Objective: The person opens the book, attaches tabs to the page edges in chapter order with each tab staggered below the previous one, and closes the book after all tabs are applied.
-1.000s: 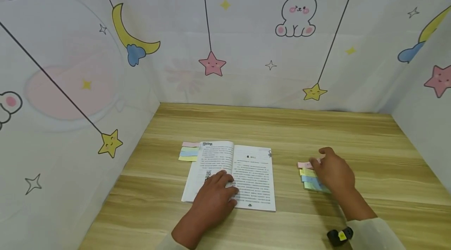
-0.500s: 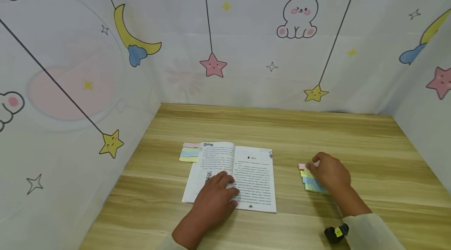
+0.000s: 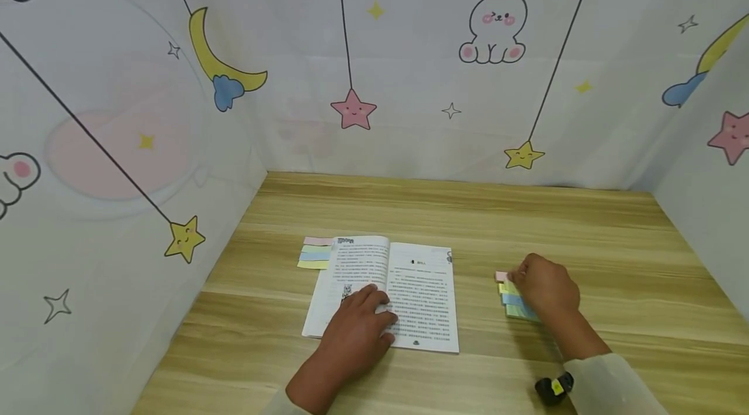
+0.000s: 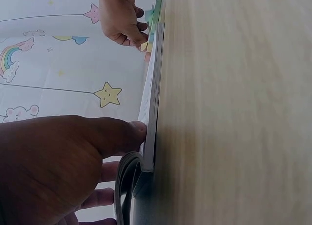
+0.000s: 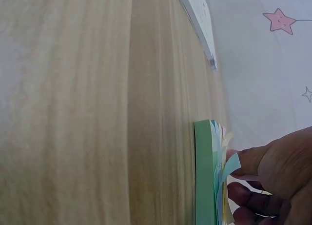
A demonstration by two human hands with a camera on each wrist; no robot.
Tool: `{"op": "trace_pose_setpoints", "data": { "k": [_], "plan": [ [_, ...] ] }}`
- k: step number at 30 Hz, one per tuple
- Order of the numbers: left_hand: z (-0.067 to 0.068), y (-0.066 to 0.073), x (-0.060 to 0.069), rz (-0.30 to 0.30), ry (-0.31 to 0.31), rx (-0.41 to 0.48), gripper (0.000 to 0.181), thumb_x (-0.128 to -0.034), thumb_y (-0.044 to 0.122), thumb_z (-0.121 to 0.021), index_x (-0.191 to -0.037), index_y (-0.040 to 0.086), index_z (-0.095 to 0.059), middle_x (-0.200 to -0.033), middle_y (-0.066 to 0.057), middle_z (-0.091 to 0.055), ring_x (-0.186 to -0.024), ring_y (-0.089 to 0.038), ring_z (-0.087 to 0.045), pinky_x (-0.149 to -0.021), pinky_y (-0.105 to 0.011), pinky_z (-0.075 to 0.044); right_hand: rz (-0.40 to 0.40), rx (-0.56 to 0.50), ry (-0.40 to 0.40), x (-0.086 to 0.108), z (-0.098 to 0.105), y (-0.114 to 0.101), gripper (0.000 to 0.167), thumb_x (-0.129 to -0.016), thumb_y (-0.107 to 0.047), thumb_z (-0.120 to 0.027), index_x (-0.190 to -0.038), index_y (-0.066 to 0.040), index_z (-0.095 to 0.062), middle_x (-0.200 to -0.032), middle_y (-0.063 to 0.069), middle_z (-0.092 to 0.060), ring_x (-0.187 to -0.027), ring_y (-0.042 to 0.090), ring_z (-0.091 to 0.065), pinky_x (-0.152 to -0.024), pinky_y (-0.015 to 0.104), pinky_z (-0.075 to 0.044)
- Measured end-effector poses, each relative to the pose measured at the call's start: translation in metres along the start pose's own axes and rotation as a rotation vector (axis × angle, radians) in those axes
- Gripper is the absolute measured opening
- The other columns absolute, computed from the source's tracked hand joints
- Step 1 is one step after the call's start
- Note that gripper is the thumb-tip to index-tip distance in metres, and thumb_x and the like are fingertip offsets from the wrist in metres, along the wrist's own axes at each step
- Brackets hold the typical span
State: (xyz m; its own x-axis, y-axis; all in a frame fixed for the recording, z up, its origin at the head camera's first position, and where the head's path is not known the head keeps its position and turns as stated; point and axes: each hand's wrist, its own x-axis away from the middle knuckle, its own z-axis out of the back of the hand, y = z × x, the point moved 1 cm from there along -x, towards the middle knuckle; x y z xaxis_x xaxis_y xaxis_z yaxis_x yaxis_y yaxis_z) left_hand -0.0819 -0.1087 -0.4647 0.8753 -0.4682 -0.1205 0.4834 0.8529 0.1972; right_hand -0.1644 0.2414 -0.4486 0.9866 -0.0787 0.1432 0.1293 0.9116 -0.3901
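Note:
An open book lies flat with printed pages facing up. My left hand rests across its lower middle near the spine, fingers loosely spread, holding the pages down. In the left wrist view the thumb presses one side, and the pages curve up beside it. To the right, my right hand pinches a pink sticky note at the far end of a stack of coloured sticky notes. Close up, the stack has a green bottom and several lifted strips; the fingertips are partly hidden.
Pink, green, blue and yellow tabs stick out from the book's left edge. The wooden table is bounded by white printed cloth at the back and both sides. A black device sits at the right wrist.
My right hand has come down and slightly nearer, its thumb and finger closing on the pink sticky note. The left hand and book have stayed in place.

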Motion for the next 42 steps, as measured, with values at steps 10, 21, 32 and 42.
{"op": "trace_pose_setpoints", "data": {
  "k": [10, 21, 32, 42],
  "plan": [
    [-0.001, 0.001, -0.001, 0.008, -0.025, -0.007, 0.027, -0.0906, 0.033, -0.078, -0.116, 0.023, -0.078, -0.132, 0.001, -0.060, -0.138, -0.026, -0.044, -0.115, -0.048, -0.037, -0.001, 0.010, -0.083, 0.007, 0.009, -0.010, 0.045, -0.106, -0.039, -0.052, -0.116, 0.004, -0.064, -0.105, 0.018, -0.069, -0.087, 0.033, -0.064, -0.056, 0.043, -0.050],
    [0.001, 0.001, 0.000, 0.003, -0.007, -0.004, 0.026, -0.0899, 0.031, -0.078, -0.114, 0.022, -0.078, -0.131, 0.000, -0.060, -0.137, -0.027, -0.045, -0.114, -0.049, -0.039, 0.050, -0.065, -0.245, 0.012, 0.019, -0.024, 0.051, -0.109, -0.038, -0.035, -0.108, 0.006, -0.061, -0.086, 0.010, -0.059, -0.073, 0.025, -0.054, -0.063, 0.039, -0.045],
    [0.001, 0.002, 0.000, 0.001, -0.014, 0.000, 0.025, -0.0904, 0.031, -0.078, -0.114, 0.023, -0.078, -0.131, 0.000, -0.060, -0.137, -0.026, -0.046, -0.114, -0.048, -0.039, 0.030, -0.217, -0.191, 0.018, 0.026, -0.011, 0.050, -0.109, -0.044, -0.037, -0.109, 0.002, -0.056, -0.083, 0.009, -0.053, -0.070, 0.024, -0.049, -0.059, 0.036, -0.040],
    [-0.002, 0.001, -0.001, 0.001, -0.009, -0.013, 0.025, -0.0896, 0.031, -0.078, -0.113, 0.022, -0.078, -0.130, 0.000, -0.060, -0.136, -0.026, -0.046, -0.114, -0.048, -0.039, 0.104, -0.366, -0.022, 0.026, 0.027, -0.019, 0.045, -0.107, -0.042, -0.049, -0.123, 0.000, -0.055, -0.119, 0.026, -0.062, -0.089, 0.034, -0.064, -0.059, 0.035, -0.047]
  ]
}}
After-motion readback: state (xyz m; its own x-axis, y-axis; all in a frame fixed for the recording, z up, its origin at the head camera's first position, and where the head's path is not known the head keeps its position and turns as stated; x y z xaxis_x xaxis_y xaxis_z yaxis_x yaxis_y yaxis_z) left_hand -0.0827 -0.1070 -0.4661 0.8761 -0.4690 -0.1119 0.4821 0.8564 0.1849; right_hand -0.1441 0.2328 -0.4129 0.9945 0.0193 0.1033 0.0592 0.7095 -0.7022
